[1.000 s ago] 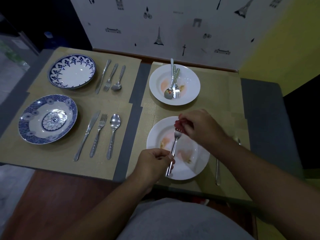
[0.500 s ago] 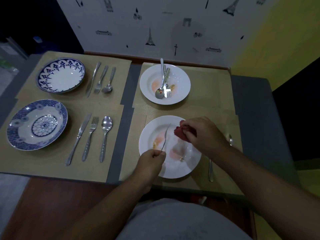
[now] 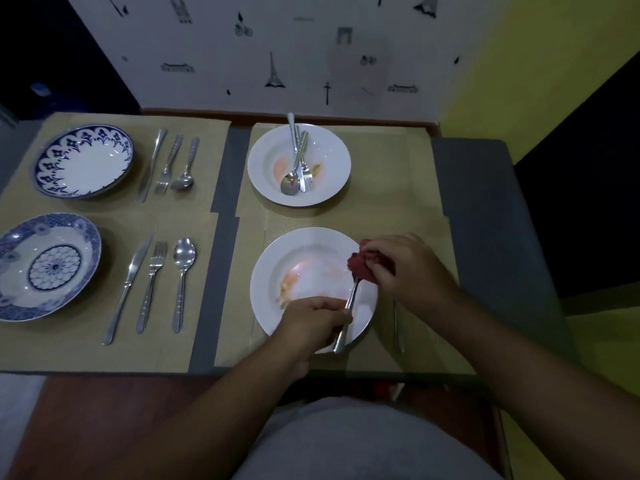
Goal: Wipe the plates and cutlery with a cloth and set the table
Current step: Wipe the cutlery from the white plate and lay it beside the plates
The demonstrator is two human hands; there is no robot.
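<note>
My left hand [image 3: 313, 317] grips the handle of a fork [image 3: 350, 301] over the near white plate [image 3: 277, 271], which carries orange food smears. My right hand [image 3: 412, 268] holds a red cloth [image 3: 362, 266] bunched round the fork's head. A second smeared white plate [image 3: 329, 147] farther back holds a spoon, a fork and a knife [image 3: 298, 161]. Another piece of cutlery [image 3: 398, 327] lies on the mat right of the near plate, partly under my right wrist.
On the left mats stand two blue-patterned plates [image 3: 83, 161] [image 3: 45, 265], each with a knife, fork and spoon [image 3: 152, 285] beside it. The wall runs along the table's far edge. The table's near edge is close to my body.
The fork has swung from pointing toward the plate's middle to pointing right, and its head now sits inside the red cloth. My right hand has shifted slightly right.
</note>
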